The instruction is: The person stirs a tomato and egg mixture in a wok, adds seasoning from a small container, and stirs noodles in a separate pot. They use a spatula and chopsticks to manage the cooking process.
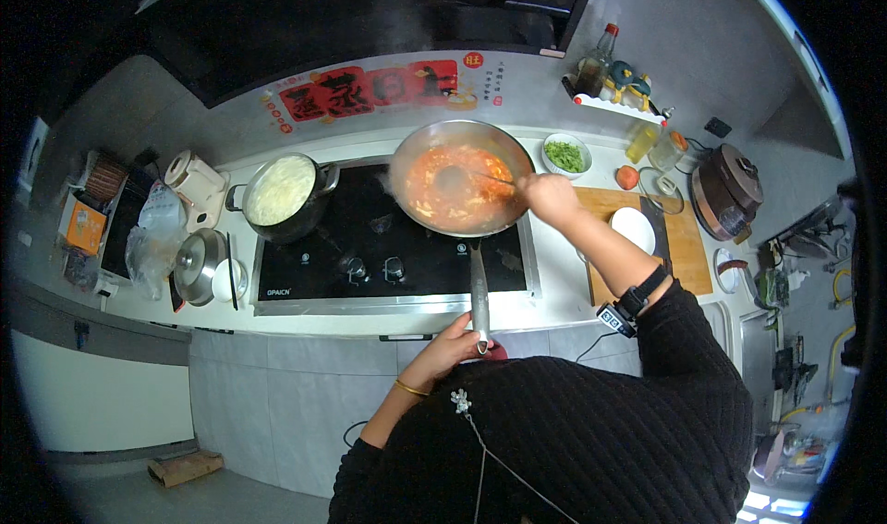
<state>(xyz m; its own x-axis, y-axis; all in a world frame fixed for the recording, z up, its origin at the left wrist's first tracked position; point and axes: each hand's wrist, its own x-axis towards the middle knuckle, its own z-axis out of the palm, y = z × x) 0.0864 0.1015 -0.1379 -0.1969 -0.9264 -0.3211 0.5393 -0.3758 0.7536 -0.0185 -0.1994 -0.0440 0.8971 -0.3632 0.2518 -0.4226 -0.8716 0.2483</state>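
Observation:
A steaming metal wok (409, 208) stands on the right part of the black glass cooktop (326, 264), holding red soup (454, 184) with pale pieces. My right hand (551, 199) is at its right rim, closed around a thin dark utensil (495, 177) that dips into the soup. Steam and blur hide the utensil's tip. The wok's grey handle (479, 281) points towards my body, and my left hand (454, 347) grips its end from below. A dark pot (291, 229) on the left of the cooktop contains a whitish, foamy food or liquid (280, 190).
Behind the wok's right side sits a bowl of chopped greens (565, 155). A wooden cutting board (682, 247) bears a white bowl (633, 230). Further right are a tomato (627, 177) and a brown electric cooker (726, 191). Chopsticks (232, 271) and a metal lid (199, 266) lie left.

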